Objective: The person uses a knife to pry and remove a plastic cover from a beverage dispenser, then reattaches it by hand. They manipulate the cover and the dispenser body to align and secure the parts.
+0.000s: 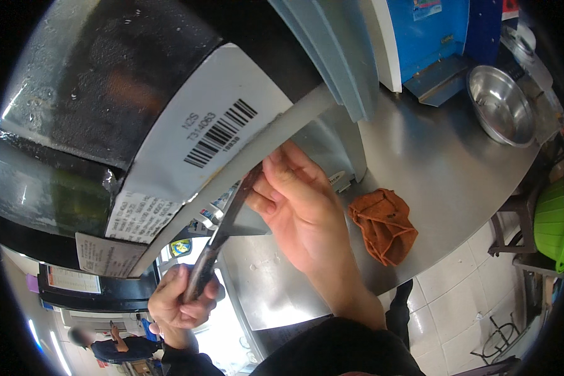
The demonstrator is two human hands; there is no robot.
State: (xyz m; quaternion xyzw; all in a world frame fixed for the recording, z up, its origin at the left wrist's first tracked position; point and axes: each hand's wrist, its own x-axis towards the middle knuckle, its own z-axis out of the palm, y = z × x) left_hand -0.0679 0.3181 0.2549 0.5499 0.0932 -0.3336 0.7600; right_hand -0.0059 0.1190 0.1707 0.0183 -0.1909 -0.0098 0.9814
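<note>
Left hand (182, 297): closed snugly around the knife (230, 213) handle.
Right hand (297, 200): half curled, far end pinched.
Long way: slanted up and right between hands.

The left hand (185, 299) curls in a grip — the right hand (304, 210) pinches.

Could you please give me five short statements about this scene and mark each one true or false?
1. The left hand holds the dark handle of a knife-like tool. True.
2. The cloth on the counter is spread flat. False: the cloth lies crumpled on the counter.
3. The metal bowl is further right than the cloth. True.
4. The right hand holds the bowl. False: the right hand is at the tool's upper end.
5. The cloth is brown. True.
</note>
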